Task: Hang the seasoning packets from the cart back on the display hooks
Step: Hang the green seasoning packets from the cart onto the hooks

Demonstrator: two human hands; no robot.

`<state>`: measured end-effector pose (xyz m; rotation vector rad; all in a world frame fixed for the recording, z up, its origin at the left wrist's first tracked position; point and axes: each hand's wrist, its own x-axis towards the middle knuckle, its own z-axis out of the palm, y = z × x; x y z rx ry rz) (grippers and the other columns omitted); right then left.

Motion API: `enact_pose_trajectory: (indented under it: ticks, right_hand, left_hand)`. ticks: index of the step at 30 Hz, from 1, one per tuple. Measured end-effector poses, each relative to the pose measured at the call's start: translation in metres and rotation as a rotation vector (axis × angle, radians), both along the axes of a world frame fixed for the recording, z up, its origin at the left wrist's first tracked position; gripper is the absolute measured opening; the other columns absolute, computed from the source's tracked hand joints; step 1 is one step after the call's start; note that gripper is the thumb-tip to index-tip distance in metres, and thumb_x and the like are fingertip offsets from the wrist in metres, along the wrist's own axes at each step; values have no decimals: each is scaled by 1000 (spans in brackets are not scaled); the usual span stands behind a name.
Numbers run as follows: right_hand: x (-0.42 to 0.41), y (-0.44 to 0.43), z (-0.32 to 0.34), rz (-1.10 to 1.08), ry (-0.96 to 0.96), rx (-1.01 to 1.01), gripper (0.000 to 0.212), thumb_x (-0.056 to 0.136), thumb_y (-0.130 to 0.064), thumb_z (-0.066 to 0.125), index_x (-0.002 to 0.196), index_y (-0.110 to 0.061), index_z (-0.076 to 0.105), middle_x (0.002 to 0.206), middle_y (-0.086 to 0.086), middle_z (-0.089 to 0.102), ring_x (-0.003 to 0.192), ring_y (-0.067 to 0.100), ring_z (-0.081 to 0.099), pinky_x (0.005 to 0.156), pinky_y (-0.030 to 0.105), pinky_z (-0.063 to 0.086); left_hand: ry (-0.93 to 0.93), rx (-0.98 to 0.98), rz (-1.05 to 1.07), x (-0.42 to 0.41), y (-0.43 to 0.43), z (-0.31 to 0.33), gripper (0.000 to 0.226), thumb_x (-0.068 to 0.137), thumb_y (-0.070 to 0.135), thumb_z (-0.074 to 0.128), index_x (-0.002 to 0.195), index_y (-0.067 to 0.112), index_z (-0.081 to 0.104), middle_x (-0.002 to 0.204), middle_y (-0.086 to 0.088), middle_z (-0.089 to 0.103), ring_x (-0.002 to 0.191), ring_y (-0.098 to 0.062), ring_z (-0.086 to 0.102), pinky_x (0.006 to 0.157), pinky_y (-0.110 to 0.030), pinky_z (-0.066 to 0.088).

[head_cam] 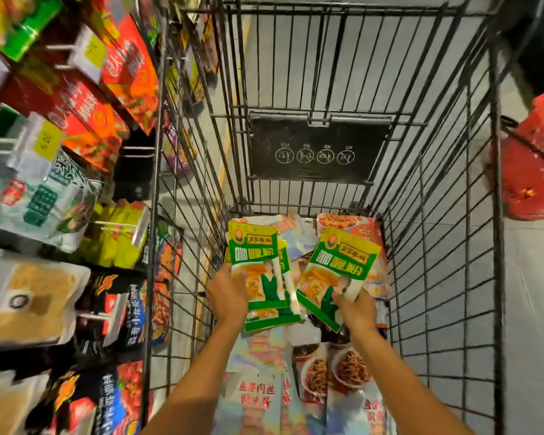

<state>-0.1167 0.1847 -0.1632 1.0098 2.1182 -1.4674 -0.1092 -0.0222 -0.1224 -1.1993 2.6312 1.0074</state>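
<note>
Left hand (228, 298) is clamped on a small stack of green-and-yellow packets (263, 274), maybe two or three, hard to count. Right hand (357, 310) pinches the bottom edge of one matching packet (338, 274), tilted right. Both arms reach down into the cart (446, 246), over more packets (311, 381) covering its bottom. Display hooks (113, 226) sit beside the cart's left edge.
</note>
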Motion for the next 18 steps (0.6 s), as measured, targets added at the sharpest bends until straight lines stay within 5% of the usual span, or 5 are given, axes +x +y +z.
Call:
enact_pose_trajectory:
  ticks: [3, 6, 9, 12, 18]
  right_hand:
    - [0, 1, 9, 6, 16, -6, 26, 91, -9, 61, 116, -3, 57, 117, 16, 63, 104, 31, 58, 78, 34, 43]
    - [-1, 2, 23, 4, 45, -30, 29, 94, -10, 57, 121, -3, 54, 121, 16, 61, 110, 32, 57, 87, 39, 47]
    - [-3, 8, 42, 43, 86, -51, 35, 96, -10, 53, 130, -4, 48, 127, 16, 57, 118, 35, 53, 94, 44, 45]
    - [-4, 16, 70, 99, 235, -83, 22, 96, -16, 54, 117, -20, 51, 113, 3, 59, 111, 23, 55, 93, 41, 46]
    - [-15, 30, 144, 241, 394, -118, 10, 95, -25, 54, 105, -24, 58, 99, -2, 62, 95, 18, 58, 77, 31, 48]
  left_hand:
    - [59, -73, -30, 3, 4, 12, 20, 93, 19, 58, 103, 2, 60, 87, -20, 67, 82, -36, 62, 60, -36, 39]
    - [128, 68, -42, 4, 6, 22, 21, 95, 15, 55, 106, -2, 54, 93, -22, 64, 85, -36, 60, 64, -38, 43]
    - [182, 225, -30, 5, 6, 34, 25, 95, 15, 54, 109, -5, 51, 96, -21, 59, 82, -30, 55, 57, -30, 37]
    - [270, 425, 78, 5, 5, 58, 11, 94, 15, 56, 101, 11, 49, 82, 0, 52, 70, -14, 51, 49, -19, 41]
    - [428, 536, 151, 16, -3, 126, 12, 89, 17, 63, 100, 19, 58, 89, 7, 60, 76, -2, 55, 50, -5, 43]
